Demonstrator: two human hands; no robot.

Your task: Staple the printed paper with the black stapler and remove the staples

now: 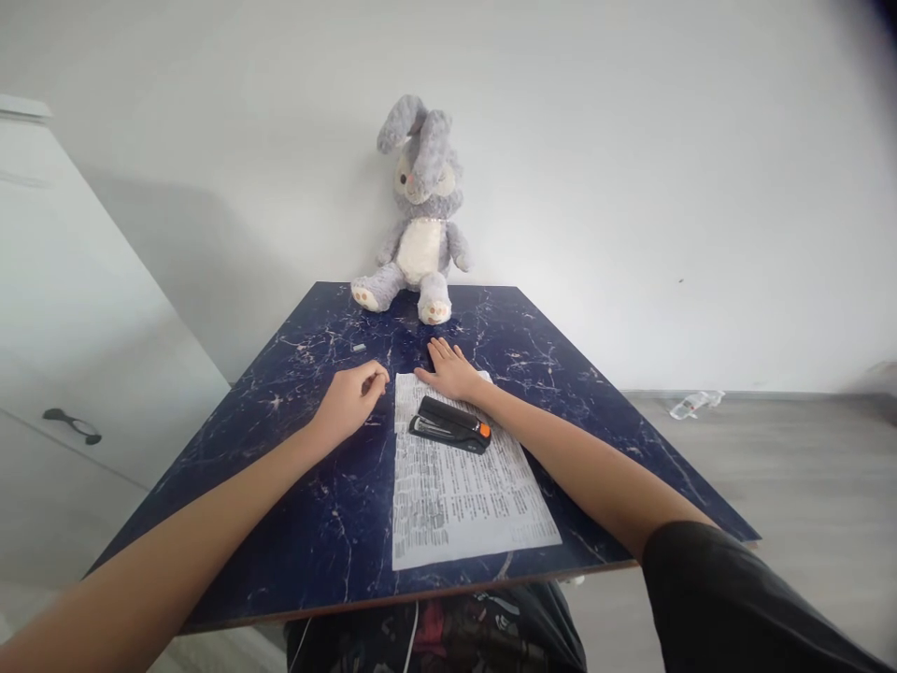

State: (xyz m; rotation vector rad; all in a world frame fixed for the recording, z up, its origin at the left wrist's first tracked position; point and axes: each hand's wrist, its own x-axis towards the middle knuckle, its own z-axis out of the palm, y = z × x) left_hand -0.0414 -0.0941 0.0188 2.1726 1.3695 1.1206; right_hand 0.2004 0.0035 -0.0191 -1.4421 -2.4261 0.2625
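Observation:
My right hand [452, 371] lies flat with its fingers stretched out, over the far edge of a printed sheet of paper [483, 509]. Left of the sheet, my left hand [352, 400] rests with its fingers curled in and thumb close to them; whatever may be inside is hidden. A black stapler [448, 425] with an orange end lies on the upper part of the paper, just below my right hand, and neither hand touches it. Beyond my left hand sits a small pale grey piece [359, 348], perhaps a strip of staples.
The dark blue marbled table [294, 523] carries a grey plush rabbit [420, 234] at its far edge, against the white wall. To the left stands a white cabinet [84, 308] with a dark handle. A crumpled plastic wrapper [696, 404] is on the floor at right.

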